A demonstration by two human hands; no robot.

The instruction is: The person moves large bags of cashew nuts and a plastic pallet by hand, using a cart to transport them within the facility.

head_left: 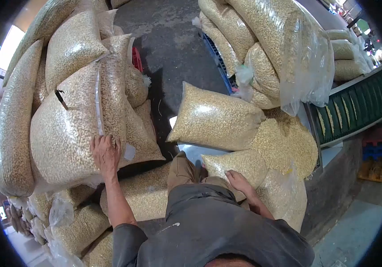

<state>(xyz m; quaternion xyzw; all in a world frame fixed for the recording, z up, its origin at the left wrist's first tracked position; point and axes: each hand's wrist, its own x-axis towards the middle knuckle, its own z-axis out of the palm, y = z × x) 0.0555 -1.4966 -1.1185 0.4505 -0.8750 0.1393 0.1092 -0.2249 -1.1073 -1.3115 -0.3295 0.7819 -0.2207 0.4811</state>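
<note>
My left hand (106, 153) is on the near right edge of a large clear plastic bag (66, 129) full of pale kernels that look like cashews. Its fingers are bent and press into the plastic at the lower end of a pale seam strip (98, 98). A slim dark tool (61, 99) sticks up from the same bag. Close to my body, my right hand (239, 181) lies at a smaller filled bag (233, 164), fingers stretched out and holding nothing visible. Beyond it, another full bag (217, 116) lies on its side beside a heap of loose kernels (284, 144).
More filled bags (73, 49) are stacked at left, and others (262, 26) stand on a blue pallet (215, 55) at right. A green ribbed conveyor (355, 107) runs along the right side. Dark concrete floor (164, 40) shows between the stacks.
</note>
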